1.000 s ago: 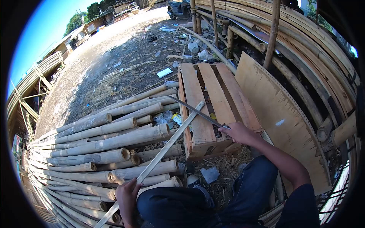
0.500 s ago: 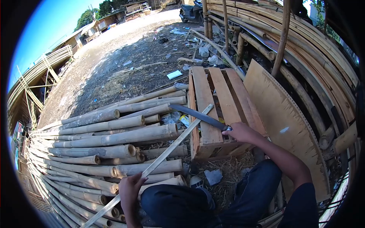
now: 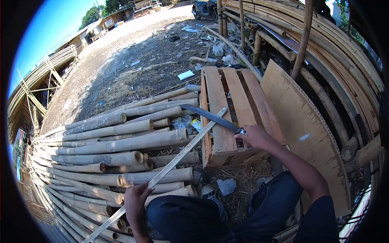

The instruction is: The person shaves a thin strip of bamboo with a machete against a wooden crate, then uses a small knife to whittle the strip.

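My left hand (image 3: 137,198) is closed around a long, pale bamboo strip (image 3: 178,159), which slants from the lower left up to the wooden crate. The strip's far end rests over the crate's slats. In my right hand (image 3: 255,137) is the handle of a machete (image 3: 214,118), its dark blade pointing left. The blade crosses the strip near its far end, and seems to touch it there. Below both hands, the slatted wooden crate (image 3: 237,95) stands on the ground in front of my bent knees.
Bamboo poles (image 3: 121,143) lie stacked on the left, cut ends toward me. A plywood sheet (image 3: 302,137) leans right of the crate, beside racked bamboo (image 3: 324,44) and upright posts. Litter and a white piece (image 3: 186,75) lie on the dirt ground beyond. A motorbike (image 3: 204,9) stands far back.
The view has shifted slightly. My right hand and the machete have moved a little, with the blade still across the strip. My left hand keeps its grip on the strip.
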Action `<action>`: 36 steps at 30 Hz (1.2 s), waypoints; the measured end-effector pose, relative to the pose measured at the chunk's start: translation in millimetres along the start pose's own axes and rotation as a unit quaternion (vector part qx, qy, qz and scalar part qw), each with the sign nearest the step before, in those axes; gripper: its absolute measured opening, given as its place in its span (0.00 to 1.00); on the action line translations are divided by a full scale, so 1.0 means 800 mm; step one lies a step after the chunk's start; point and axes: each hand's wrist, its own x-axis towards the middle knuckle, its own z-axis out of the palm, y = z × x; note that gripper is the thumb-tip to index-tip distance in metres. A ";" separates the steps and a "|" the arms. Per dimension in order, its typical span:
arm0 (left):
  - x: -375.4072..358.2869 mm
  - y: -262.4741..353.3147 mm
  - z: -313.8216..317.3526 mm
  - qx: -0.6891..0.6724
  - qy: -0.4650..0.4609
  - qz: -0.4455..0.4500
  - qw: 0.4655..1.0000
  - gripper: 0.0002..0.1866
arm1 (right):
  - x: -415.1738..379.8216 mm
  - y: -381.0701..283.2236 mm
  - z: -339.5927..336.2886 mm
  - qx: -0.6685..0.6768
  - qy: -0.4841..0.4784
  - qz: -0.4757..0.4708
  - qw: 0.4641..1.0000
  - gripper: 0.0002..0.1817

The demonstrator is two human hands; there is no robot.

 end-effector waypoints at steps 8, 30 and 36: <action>0.008 -0.017 0.006 0.012 0.000 0.012 1.000 0.19 | -0.016 -0.011 -0.001 0.022 -0.026 0.007 0.999 0.32; -0.003 -0.006 0.002 -0.084 -0.078 -0.044 0.992 0.18 | -0.026 -0.010 0.000 0.121 -0.078 0.020 0.989 0.30; -0.011 -0.008 -0.004 -0.077 -0.087 -0.075 0.990 0.19 | -0.009 0.021 0.007 0.194 -0.071 0.060 0.977 0.33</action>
